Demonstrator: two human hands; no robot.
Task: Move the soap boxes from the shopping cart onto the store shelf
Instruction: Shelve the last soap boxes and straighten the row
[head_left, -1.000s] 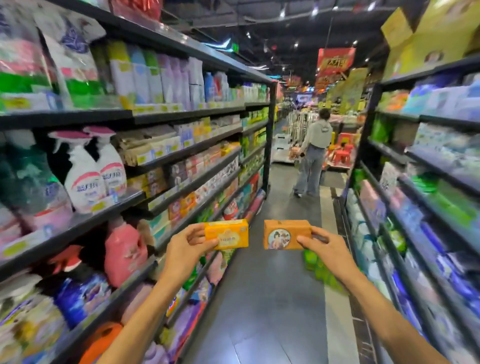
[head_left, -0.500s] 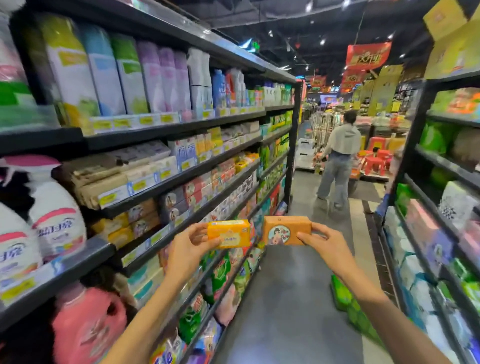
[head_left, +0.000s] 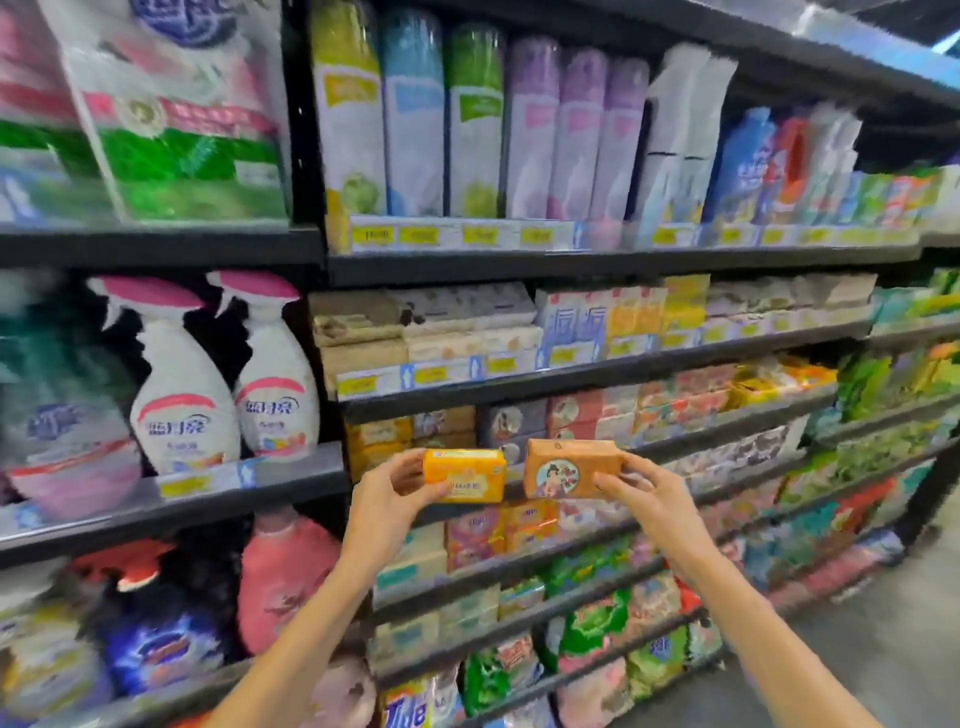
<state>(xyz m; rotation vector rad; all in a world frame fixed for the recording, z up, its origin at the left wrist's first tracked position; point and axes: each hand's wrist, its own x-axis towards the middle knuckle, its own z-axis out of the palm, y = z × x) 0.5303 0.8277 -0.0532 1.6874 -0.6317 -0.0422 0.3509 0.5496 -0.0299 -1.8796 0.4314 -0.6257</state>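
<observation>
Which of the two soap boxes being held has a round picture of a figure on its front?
The brown-orange box held in the right hand. The yellow box in the left hand shows only a label band and text, no picture.

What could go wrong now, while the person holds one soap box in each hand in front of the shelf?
1. Both hands are full: the left hand holds the yellow soap box and the right hand the orange soap box, so no hand is free to make room.
2. The soap shelf behind them looks densely stocked; pushing a box in may knock neighbours off.
3. The grip is by fingertips at the box ends, so a box could slip.
</observation>
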